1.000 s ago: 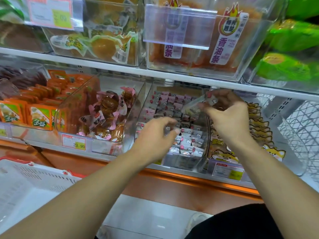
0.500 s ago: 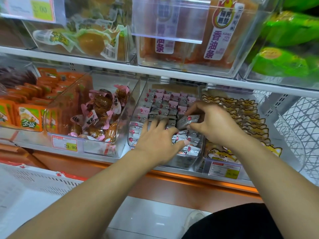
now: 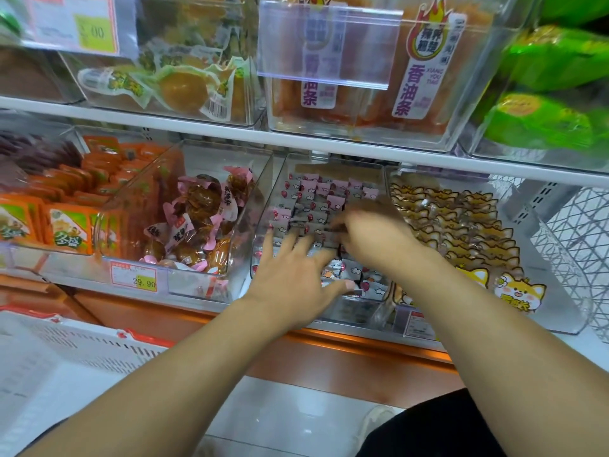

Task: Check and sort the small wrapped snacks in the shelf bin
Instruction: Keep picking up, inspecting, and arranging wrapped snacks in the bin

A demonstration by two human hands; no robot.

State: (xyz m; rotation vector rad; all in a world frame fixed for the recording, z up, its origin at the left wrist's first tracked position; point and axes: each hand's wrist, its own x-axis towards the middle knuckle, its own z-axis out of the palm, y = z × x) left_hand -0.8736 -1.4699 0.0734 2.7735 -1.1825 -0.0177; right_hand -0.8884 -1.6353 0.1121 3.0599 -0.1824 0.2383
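Observation:
A clear shelf bin on the lower shelf holds rows of small pink-and-white wrapped snacks. My left hand lies flat on the front rows, fingers spread and straight, pressing the packets down. My right hand is motion-blurred over the middle of the bin. Its curled fingertips pinch one small dark wrapped snack down among the rows, just beyond my left fingertips. Both hands hide the packets beneath them.
Left of it, a clear bin of brown snacks in pink wrappers carries a price tag; orange packets lie further left. Dog-print packets fill the right bin. The upper shelf edge overhangs. A white basket sits lower left.
My right hand dropped from above the bin into it, carrying the small snack down to the rows. My left hand flattened and spread its fingers over the front packets.

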